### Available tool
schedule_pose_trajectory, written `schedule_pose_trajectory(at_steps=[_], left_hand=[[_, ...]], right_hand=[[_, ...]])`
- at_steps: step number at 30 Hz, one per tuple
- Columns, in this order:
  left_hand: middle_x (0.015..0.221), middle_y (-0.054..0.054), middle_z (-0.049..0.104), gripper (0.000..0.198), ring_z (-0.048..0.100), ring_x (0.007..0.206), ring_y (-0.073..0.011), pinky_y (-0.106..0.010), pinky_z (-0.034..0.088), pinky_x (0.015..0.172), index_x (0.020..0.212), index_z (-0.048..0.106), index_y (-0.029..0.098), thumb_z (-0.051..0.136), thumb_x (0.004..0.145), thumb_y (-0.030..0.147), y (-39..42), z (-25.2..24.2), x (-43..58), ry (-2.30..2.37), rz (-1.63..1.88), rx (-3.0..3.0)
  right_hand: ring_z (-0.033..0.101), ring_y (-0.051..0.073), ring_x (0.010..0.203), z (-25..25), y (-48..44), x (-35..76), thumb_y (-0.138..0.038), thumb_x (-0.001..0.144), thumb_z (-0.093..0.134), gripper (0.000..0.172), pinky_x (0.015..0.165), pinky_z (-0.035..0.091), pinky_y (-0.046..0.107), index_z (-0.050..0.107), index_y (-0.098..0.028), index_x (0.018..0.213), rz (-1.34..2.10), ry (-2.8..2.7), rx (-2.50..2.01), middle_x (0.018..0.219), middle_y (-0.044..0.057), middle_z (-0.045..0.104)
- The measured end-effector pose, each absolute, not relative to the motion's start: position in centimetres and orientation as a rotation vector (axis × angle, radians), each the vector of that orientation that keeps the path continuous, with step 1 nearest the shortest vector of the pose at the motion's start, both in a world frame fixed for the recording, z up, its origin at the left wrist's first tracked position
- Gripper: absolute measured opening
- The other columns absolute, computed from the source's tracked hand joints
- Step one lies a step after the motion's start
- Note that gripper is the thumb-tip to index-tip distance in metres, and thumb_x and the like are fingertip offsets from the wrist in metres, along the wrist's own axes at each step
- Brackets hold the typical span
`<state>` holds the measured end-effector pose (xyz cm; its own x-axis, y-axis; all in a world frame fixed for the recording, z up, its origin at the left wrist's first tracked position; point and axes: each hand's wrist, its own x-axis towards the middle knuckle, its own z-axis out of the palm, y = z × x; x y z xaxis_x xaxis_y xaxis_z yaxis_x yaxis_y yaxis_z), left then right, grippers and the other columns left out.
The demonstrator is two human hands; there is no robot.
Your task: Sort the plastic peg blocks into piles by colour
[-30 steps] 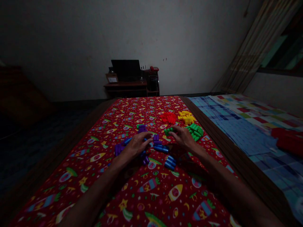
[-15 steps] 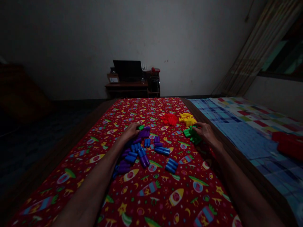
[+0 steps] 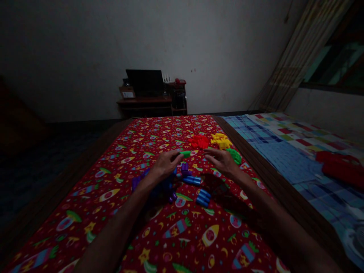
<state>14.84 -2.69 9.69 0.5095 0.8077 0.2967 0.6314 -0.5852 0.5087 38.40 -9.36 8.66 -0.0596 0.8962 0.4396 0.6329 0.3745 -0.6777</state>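
Between the fingertips of my left hand (image 3: 167,163) is a green toy block (image 3: 185,154), raised over the patterned red cloth (image 3: 182,231). My right hand (image 3: 220,159) faces it from the right, thumb and fingers apart, with nothing visible in them. A pile of green blocks (image 3: 234,156) lies just behind my right hand. Under and beside my left forearm are purple blocks (image 3: 137,182), partly hidden by it. Blue blocks (image 3: 203,198) and a longer blue piece (image 3: 192,180) lie between my arms, near a small purple block (image 3: 184,168).
Red blocks (image 3: 198,141) and yellow blocks (image 3: 221,141) form separate piles farther back. A bed with a checked blue sheet (image 3: 287,163) adjoins on the right, with a red garment (image 3: 339,167) on it. A dark monitor (image 3: 145,82) stands on a desk by the wall.
My left hand has moved right and nearer the middle, carrying the green block. My right hand has left the green pile and come left toward it. The view has shifted slightly.
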Motion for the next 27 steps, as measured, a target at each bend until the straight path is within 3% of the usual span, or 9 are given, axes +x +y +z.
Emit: schedule_pose_trajectory(at_steps=[4, 11, 15, 19, 24, 27], left_hand=[[0.067, 0.000, 0.066, 0.037, 0.057, 0.060, -0.0131, -0.022, 0.042, 0.056, 0.078, 0.068, 0.018, 0.042, 0.091, 0.041, -5.0, 9.0, 17.4, 0.921, 0.632, 2.423], [0.099, -0.009, 0.071, 0.031, 0.065, 0.090, -0.0214, -0.031, 0.048, 0.086, 0.098, 0.069, 0.018, 0.044, 0.092, 0.036, -2.1, 8.2, 12.9, 1.165, 0.726, 2.639], [0.105, -0.010, 0.070, 0.032, 0.064, 0.099, -0.0223, -0.033, 0.047, 0.092, 0.103, 0.068, 0.017, 0.043, 0.091, 0.033, -0.3, 7.4, 11.0, 1.334, 0.741, 2.639], [0.104, -0.012, 0.069, 0.031, 0.063, 0.099, -0.0241, -0.037, 0.048, 0.092, 0.103, 0.068, 0.014, 0.044, 0.090, 0.031, 0.3, 5.6, 11.0, 1.289, 0.704, 2.708], [0.107, -0.013, 0.069, 0.033, 0.064, 0.101, -0.0241, -0.037, 0.048, 0.094, 0.104, 0.068, 0.014, 0.045, 0.090, 0.033, 1.3, 4.6, 10.2, 1.284, 0.721, 2.684], [0.108, -0.013, 0.069, 0.036, 0.064, 0.103, -0.0253, -0.038, 0.047, 0.096, 0.104, 0.068, 0.015, 0.044, 0.089, 0.037, 2.6, 4.6, 8.9, 1.370, 0.810, 2.637]], right_hand=[[0.061, 0.015, 0.067, 7.8, -10.2, 36.3, -0.033, 0.091, 0.052, 0.028, 0.062, 0.042, 0.023, 0.069, -0.018, 0.108, 0.407, -2.042, -1.266, 0.086, 0.005, 0.072], [0.052, 0.013, 0.054, 9.1, -9.6, 42.0, -0.031, 0.086, 0.060, 0.025, 0.052, 0.028, 0.024, 0.067, -0.016, 0.067, 0.166, -2.157, -1.949, 0.060, 0.004, 0.061], [0.063, 0.019, 0.076, 9.2, -9.8, 43.8, -0.032, 0.083, 0.062, 0.016, 0.058, 0.034, 0.024, 0.069, -0.018, 0.081, -0.068, -2.051, -2.343, 0.082, 0.011, 0.069], [0.064, 0.023, 0.090, 9.6, -10.4, 43.6, -0.033, 0.088, 0.054, 0.023, 0.066, 0.039, 0.026, 0.066, -0.017, 0.099, -0.186, -2.029, -2.497, 0.097, 0.014, 0.069], [0.065, 0.021, 0.081, 10.4, -10.9, 41.9, -0.033, 0.095, 0.042, 0.029, 0.062, 0.036, 0.026, 0.062, -0.015, 0.103, -0.331, -1.947, -2.421, 0.092, 0.014, 0.069], [0.063, 0.019, 0.075, 9.6, -11.0, 39.5, -0.028, 0.096, 0.039, 0.029, 0.061, 0.035, 0.026, 0.064, -0.014, 0.097, -0.207, -2.115, -2.168, 0.085, 0.012, 0.069]])
